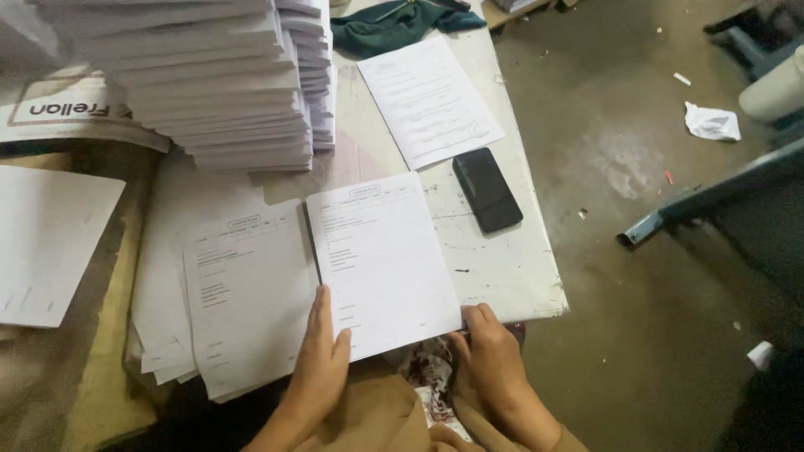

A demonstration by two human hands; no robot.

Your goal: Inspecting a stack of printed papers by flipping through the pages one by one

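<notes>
Printed sheet held at near desk edge, beside loose pile. Left hand flat on sheet, fingers together. Right hand fingers pinching near right corner. Tall stack far left; phone right. Progress: cannot be judged.

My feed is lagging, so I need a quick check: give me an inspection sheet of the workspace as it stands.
Surface: white table, scuffed and stained.
Job's things: printed booklet at the near edge; loose printed sheets beside it.
Clutter: tall paper stack, single form, black phone, green cloth.
Grippers: left hand lies flat on the booklet; right hand pinches its near right corner.
Cables: nothing seen.
Surroundings: dirty floor with crumpled paper and a blue metal frame.
</notes>
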